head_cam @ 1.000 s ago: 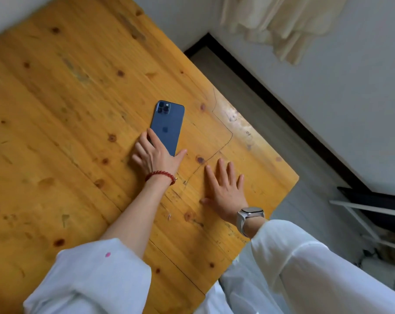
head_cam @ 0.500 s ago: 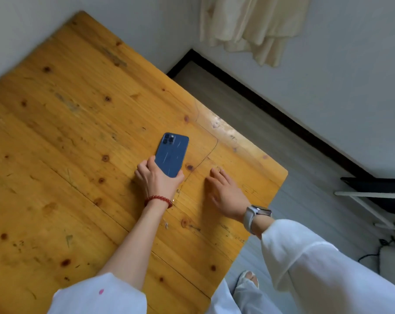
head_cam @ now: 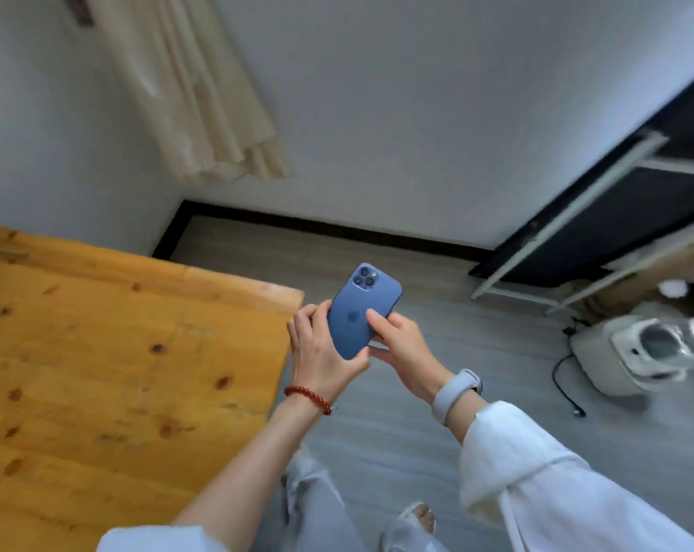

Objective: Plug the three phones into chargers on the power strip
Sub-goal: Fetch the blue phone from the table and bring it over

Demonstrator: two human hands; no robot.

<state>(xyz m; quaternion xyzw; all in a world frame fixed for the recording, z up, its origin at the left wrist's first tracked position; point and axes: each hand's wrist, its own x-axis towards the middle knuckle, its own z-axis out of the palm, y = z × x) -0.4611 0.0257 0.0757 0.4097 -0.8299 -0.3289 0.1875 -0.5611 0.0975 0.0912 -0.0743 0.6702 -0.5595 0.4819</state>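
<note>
Grey plank flooring (head_cam: 377, 412) fills the middle of our view, with a knotty orange-stained pine table (head_cam: 118, 372) on the left and white walls meeting behind it at a black skirting board (head_cam: 337, 229). We hold a dark blue smartphone with a triple camera cluster (head_cam: 361, 312) in the air just past the table's right edge, above the floor and not touching the wood. Its back faces us, camera end tilted up and away.

Our left hand (head_cam: 321, 352), a red bead bracelet (head_cam: 307, 398) at the wrist, grips the phone's lower left side — fingers curled along that edge. Our right hand (head_cam: 401, 348), with a pale grey watch band (head_cam: 455, 394) on the wrist, grips the right side, thumb pressed on the back near the logo. Both hands are closed on the phone.

A cream curtain (head_cam: 202, 105) hangs at upper left. To the right stands a white-framed black rack (head_cam: 596, 217) and a blurred white appliance with a black cord (head_cam: 640, 352) on the floor — we cannot tell what it is
</note>
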